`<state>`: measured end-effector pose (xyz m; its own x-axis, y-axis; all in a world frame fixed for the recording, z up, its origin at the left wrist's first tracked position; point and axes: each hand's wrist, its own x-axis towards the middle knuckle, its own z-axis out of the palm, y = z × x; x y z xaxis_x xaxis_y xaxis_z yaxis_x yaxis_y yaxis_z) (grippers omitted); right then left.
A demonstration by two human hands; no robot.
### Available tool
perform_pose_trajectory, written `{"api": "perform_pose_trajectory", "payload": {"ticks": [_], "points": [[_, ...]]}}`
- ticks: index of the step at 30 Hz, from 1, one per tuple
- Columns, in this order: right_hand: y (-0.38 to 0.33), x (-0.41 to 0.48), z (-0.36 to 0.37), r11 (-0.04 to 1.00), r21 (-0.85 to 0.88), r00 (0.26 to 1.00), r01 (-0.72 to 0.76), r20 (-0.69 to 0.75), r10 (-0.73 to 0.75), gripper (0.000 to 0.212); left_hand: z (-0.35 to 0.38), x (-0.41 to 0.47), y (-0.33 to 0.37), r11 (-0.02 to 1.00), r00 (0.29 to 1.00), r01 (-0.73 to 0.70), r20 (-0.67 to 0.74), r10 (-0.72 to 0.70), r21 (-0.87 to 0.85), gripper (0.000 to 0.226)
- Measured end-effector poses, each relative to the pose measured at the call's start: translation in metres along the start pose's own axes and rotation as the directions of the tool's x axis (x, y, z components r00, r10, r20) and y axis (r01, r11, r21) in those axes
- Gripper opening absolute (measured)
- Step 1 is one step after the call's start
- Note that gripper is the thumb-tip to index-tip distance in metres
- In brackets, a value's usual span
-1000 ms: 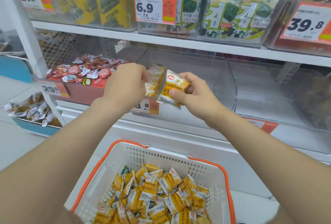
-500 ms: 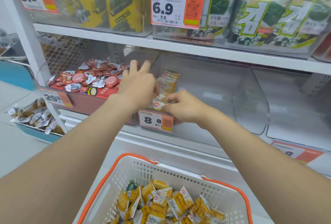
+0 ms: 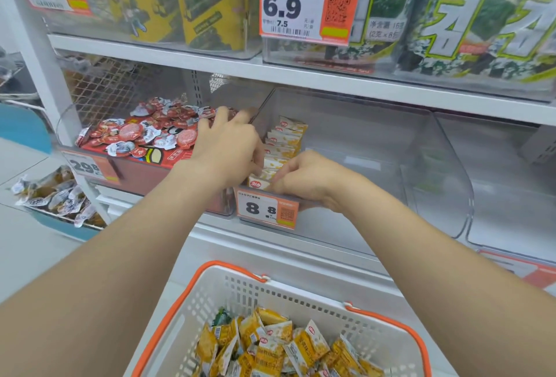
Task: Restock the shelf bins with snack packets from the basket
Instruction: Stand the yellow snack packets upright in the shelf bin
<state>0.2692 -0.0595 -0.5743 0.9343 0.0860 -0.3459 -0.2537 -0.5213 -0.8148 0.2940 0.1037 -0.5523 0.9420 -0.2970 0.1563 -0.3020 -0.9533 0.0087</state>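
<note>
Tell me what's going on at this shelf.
A person is restocking a clear bin with yellow snack packets. The left hand rests against the upright row of packets along the bin's left side, while the right hand pinches the front packet just behind the 8.8 price tag. The basket below holds many more packets.

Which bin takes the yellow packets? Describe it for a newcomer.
Look under the white shelf board below the 6.9 tag. The clear bin there carries an 8.8 tag. Unlike the red-packet bin on its left and the empty bin on its right, it holds a row of yellow packets.
</note>
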Motion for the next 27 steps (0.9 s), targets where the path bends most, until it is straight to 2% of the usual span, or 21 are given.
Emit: {"api": "perform_pose_trajectory", "payload": {"ticks": [2,6,10,12,14,16,17,19,21,25,27], "points": [[-0.003,0.001,0.004,1.0,-0.023,1.0,0.02,-0.014,-0.021,0.022,-0.003,0.0,-0.002,0.997,1.0,0.01,0.031,-0.007,-0.071,0.002],[-0.005,0.003,0.0,0.997,-0.069,0.999,-0.044,0.009,0.044,0.031,-0.003,0.001,-0.011,0.979,0.997,-0.02,0.063,0.033,-0.204,0.011],[-0.006,0.004,0.004,0.988,-0.134,0.997,-0.072,0.032,0.077,0.035,-0.003,-0.003,-0.015,0.971,0.997,-0.037,0.052,0.05,-0.235,0.021],[-0.006,0.004,0.006,0.996,-0.071,0.996,-0.06,0.069,0.065,0.036,-0.003,-0.005,-0.014,0.972,0.997,-0.056,0.045,0.067,-0.228,0.021],[-0.007,0.002,0.001,0.993,0.001,0.986,-0.12,0.114,0.119,0.037,-0.003,-0.008,-0.013,0.977,0.996,-0.061,0.052,0.073,-0.206,0.018],[-0.008,-0.001,-0.006,0.982,-0.047,0.977,-0.184,0.102,0.188,0.034,-0.001,-0.012,-0.011,0.981,0.996,-0.052,0.057,0.064,-0.186,0.021],[-0.007,0.0,-0.009,0.978,-0.097,0.98,-0.185,0.05,0.19,0.03,0.0,-0.014,-0.009,0.983,0.997,-0.045,0.054,0.055,-0.175,0.024],[-0.006,0.0,-0.006,0.981,-0.147,0.992,-0.125,-0.033,0.122,0.029,0.001,-0.018,-0.004,0.991,0.998,-0.023,0.047,0.03,-0.135,0.029],[-0.005,-0.001,-0.001,0.988,-0.132,0.997,-0.076,0.001,0.077,0.037,0.001,-0.021,0.0,0.996,0.999,-0.011,0.033,0.014,-0.09,0.032],[-0.001,-0.006,-0.006,0.994,-0.055,0.989,-0.091,0.108,0.097,0.037,0.0,-0.029,0.004,1.0,0.999,-0.013,-0.042,0.013,0.018,0.032],[0.006,-0.011,-0.013,0.991,-0.111,0.994,-0.072,0.072,0.081,0.033,0.0,-0.032,0.006,0.998,0.996,0.004,-0.089,0.001,0.058,0.032]]}}
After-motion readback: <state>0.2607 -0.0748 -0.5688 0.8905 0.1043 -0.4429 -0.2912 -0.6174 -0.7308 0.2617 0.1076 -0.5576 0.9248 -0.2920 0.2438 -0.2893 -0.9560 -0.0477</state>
